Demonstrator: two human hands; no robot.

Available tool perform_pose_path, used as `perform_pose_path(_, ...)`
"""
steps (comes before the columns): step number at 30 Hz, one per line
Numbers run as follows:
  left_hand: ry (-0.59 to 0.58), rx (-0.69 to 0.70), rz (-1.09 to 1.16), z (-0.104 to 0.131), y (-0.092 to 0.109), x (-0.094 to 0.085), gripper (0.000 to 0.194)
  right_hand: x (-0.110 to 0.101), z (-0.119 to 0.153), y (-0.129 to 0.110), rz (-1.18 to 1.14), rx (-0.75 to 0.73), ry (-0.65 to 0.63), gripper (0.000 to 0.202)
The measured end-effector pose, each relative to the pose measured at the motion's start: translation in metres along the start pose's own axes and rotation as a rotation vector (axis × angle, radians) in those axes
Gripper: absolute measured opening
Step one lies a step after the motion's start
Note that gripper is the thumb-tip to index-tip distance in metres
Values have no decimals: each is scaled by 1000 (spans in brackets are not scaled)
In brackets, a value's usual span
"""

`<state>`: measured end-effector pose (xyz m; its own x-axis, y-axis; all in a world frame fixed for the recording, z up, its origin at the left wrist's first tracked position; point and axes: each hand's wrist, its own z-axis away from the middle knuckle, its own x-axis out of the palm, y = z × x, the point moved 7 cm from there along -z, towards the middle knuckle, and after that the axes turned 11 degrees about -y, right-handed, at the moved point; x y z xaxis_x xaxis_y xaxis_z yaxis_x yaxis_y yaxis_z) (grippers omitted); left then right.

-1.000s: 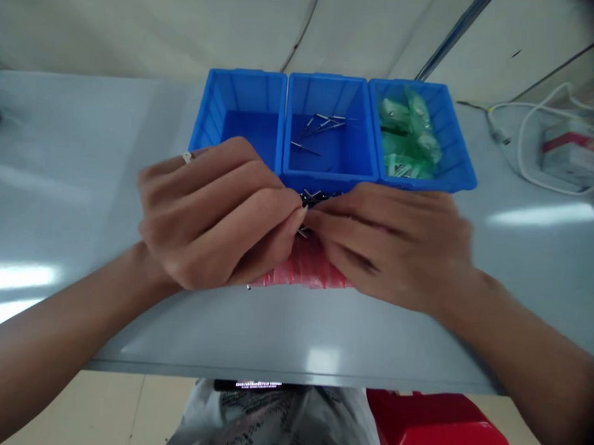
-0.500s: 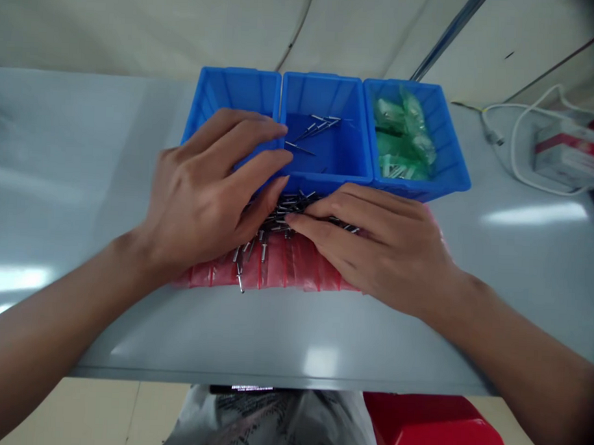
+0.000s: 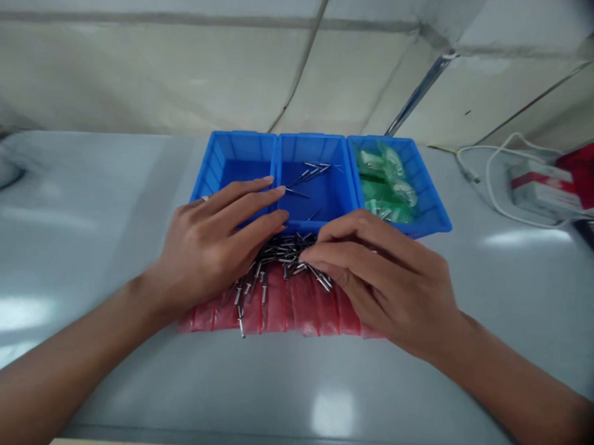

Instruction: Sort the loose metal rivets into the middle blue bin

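A pile of metal pop rivets (image 3: 283, 251) lies on red plastic bags (image 3: 301, 307) in front of the blue bins. My left hand (image 3: 213, 242) hovers at the pile's left side, fingers spread toward the bins; its thumb is mostly hidden. From the right, my right hand (image 3: 387, 277) reaches into the pile with thumb and fingertips pinched together at the rivets. Exactly how many it grips is hidden. A few more rivets lie in the middle blue bin (image 3: 350, 205), just beyond the fingertips.
The left blue bin (image 3: 209, 161) stands partly behind my left hand. Green plastic packets (image 3: 381, 186) fill part of the right blue bin (image 3: 436, 214). On the grey table (image 3: 213, 388), a white cable (image 3: 491, 171) and a red-and-white box (image 3: 542, 185) lie at the right. A wall stands behind.
The view has tilted up, so everything sits lower. My right hand has lifted from lying flatter over the rivets into a pinch, uncovering some rivets. My left hand stays near the pile.
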<state>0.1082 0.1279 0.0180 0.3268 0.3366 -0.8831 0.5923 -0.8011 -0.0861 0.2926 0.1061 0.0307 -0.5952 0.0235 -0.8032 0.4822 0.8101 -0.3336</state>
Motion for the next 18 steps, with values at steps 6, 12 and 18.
perform_pose_path(6,102,53,50,-3,11,-14,21,-13,3,13,-172,243,176,11)
perform_pose_path(12,154,81,63,-1,14,-20,8,-12,8,19,-331,363,253,9)
perform_pose_path(18,139,42,107,-3,12,-17,6,-7,9,16,-480,363,247,14)
